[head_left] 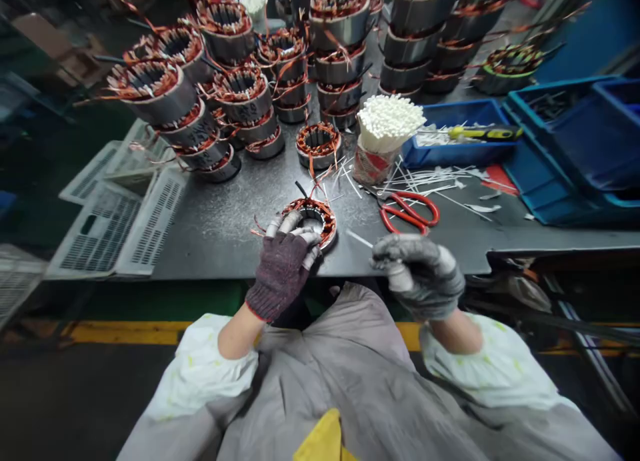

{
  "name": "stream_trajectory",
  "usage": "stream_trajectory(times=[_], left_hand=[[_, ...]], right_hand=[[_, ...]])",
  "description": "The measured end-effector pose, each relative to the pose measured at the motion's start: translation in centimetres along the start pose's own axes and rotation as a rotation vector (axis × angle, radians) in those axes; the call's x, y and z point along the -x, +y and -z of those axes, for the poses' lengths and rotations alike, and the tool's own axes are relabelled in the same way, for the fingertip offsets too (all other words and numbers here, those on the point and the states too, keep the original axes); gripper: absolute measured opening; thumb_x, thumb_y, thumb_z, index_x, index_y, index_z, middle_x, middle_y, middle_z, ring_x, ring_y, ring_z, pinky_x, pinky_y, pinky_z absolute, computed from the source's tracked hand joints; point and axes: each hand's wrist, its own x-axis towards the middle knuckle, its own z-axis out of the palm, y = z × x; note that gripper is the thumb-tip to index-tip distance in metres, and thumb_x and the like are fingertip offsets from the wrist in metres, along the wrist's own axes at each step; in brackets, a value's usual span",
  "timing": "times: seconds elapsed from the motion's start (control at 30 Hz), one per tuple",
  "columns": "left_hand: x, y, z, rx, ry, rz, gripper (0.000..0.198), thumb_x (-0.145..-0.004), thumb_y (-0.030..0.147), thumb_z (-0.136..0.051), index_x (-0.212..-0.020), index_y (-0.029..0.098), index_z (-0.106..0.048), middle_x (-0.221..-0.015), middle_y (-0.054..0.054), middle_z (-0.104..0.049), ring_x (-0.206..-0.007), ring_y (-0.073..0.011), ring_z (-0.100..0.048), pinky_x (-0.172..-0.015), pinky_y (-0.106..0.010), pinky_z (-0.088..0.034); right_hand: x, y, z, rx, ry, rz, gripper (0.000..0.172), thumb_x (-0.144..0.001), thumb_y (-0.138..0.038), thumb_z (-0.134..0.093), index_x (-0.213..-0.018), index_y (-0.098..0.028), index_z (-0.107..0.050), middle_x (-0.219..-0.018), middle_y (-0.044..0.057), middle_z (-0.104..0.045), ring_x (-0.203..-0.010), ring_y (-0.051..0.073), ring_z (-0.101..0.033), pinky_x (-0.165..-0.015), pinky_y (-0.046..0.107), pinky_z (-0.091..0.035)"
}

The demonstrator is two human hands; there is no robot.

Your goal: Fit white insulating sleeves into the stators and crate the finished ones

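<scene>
My left hand, in a dark knit glove with pale wrapped fingertips, grips the near left rim of a motor stator. This stator lies flat near the table's front edge, copper windings around its bore, and my fingers hide part of it. To its right, my right hand, in a grey glove, is closed in a pinch on a thin white strip that points left toward the stator. Just beyond that hand lie red-handled scissors. Another wound stator sits behind the gripped one.
Stacks of stators line the back and left. A cup holds a bundle of white strips, with loose ones scattered beside it. A blue tray carries a yellow-black screwdriver. Larger blue bins stand right; white baskets left.
</scene>
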Motion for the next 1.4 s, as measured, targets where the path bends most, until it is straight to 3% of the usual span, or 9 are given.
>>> stream_trajectory(times=[0.13,0.43,0.53,0.73,0.97,1.1,1.17,1.27,1.4], left_hand=[[0.1,-0.7,0.0,0.064,-0.083,-0.001,0.021,-0.099,0.024,-0.054,-0.116,0.021,-0.067,-0.114,-0.006,-0.076,-0.125,-0.0256,-0.064,-0.12,-0.053,-0.039],[0.2,-0.8,-0.4,0.083,-0.024,-0.028,0.02,-0.1,0.026,-0.055,-0.115,0.021,-0.065,-0.114,-0.005,-0.075,-0.123,-0.0241,-0.064,-0.119,-0.05,-0.038],[0.2,-0.8,-0.5,0.077,-0.014,-0.026,0.019,-0.1,0.026,-0.055,-0.115,0.021,-0.065,-0.115,-0.006,-0.075,-0.123,-0.0246,-0.065,-0.119,-0.051,-0.038],[0.4,-0.7,-0.7,0.061,0.025,-0.024,0.016,-0.1,0.027,-0.055,-0.113,0.02,-0.062,-0.112,-0.007,-0.075,-0.122,-0.0254,-0.065,-0.118,-0.052,-0.041],[0.2,-0.5,-0.5,0.088,-0.022,0.043,0.014,-0.1,0.029,-0.053,-0.108,0.022,-0.061,-0.109,-0.006,-0.075,-0.122,-0.0255,-0.065,-0.118,-0.054,-0.041],[0.3,-0.1,-1.0,0.106,0.057,0.058,0.015,-0.101,0.029,-0.05,-0.105,0.022,-0.062,-0.106,-0.005,-0.076,-0.117,-0.023,-0.068,-0.119,-0.05,-0.04],[0.3,0.2,-1.4,0.135,0.123,0.153,0.019,-0.1,0.03,-0.053,-0.114,0.021,-0.063,-0.113,-0.006,-0.075,-0.122,-0.0235,-0.064,-0.119,-0.048,-0.04],[0.3,0.7,-1.8,0.195,0.205,0.308,0.032,-0.097,0.033,-0.06,-0.127,0.022,-0.062,-0.122,-0.007,-0.073,-0.133,-0.0257,-0.057,-0.116,-0.047,-0.043],[-0.2,0.9,-1.8,0.248,0.221,0.196,0.015,-0.098,0.03,-0.059,-0.108,0.025,-0.069,-0.107,-0.001,-0.078,-0.111,-0.0205,-0.069,-0.119,-0.05,-0.039]], right_hand=[[3.0,-0.6,-0.5,-0.074,0.006,0.009,0.018,-0.089,-0.011,-0.067,-0.101,-0.025,-0.07,-0.095,0.003,-0.075,-0.072,0.015,-0.073,-0.061,0.027,-0.063],[3.7,-1.0,-1.0,-0.188,0.052,-0.085,0.019,-0.096,-0.014,-0.062,-0.103,-0.029,-0.07,-0.094,0.003,-0.076,-0.069,0.015,-0.073,-0.061,0.031,-0.065],[3.7,-1.2,-0.9,-0.216,-0.043,-0.094,0.018,-0.097,-0.016,-0.06,-0.106,-0.029,-0.068,-0.099,0.003,-0.075,-0.08,0.016,-0.074,-0.068,0.032,-0.065],[4.5,-0.8,-0.1,0.021,-0.346,-0.007,0.018,-0.094,-0.013,-0.055,-0.105,-0.024,-0.064,-0.112,0.009,-0.072,-0.1,0.02,-0.073,-0.082,0.036,-0.062],[4.6,-1.0,-0.7,0.055,-0.393,-0.001,0.018,-0.095,-0.012,-0.053,-0.105,-0.025,-0.061,-0.102,0.006,-0.073,-0.089,0.015,-0.074,-0.076,0.029,-0.061],[2.7,0.2,-2.1,0.016,-0.399,0.025,0.016,-0.097,-0.016,-0.052,-0.103,-0.023,-0.065,-0.106,0.008,-0.075,-0.094,0.016,-0.074,-0.081,0.029,-0.062],[1.5,1.2,-3.3,-0.01,-0.321,-0.043,0.013,-0.098,-0.022,-0.055,-0.099,-0.023,-0.068,-0.105,0.007,-0.077,-0.093,0.017,-0.074,-0.081,0.03,-0.062],[0.1,2.3,-5.0,-0.08,-0.168,-0.32,0.014,-0.094,-0.036,-0.063,-0.094,-0.023,-0.069,-0.084,0.003,-0.077,-0.072,0.015,-0.072,-0.065,0.027,-0.061],[-0.7,2.5,-5.8,-0.171,-0.112,-0.502,0.021,-0.085,-0.043,-0.074,-0.087,-0.023,-0.069,-0.067,-0.001,-0.071,-0.056,0.013,-0.065,-0.053,0.025,-0.055]])
